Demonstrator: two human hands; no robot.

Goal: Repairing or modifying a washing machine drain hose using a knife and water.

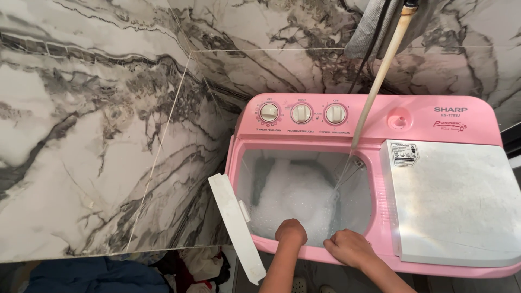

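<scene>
**Hands at the rim of a foamy wash tub**

You seem mid-wash: your left hand (291, 231) dips, curled shut, into thick white suds (296, 198) in the open tub (247, 168) of the glossy pink plastic washer (434, 122). Your right hand (350, 248) rests on the front rim, fingers bent; a grip is unclear. A pale hose (380, 73) feeds water in. Reaching deeper likely calls for feeling under foam.
</scene>
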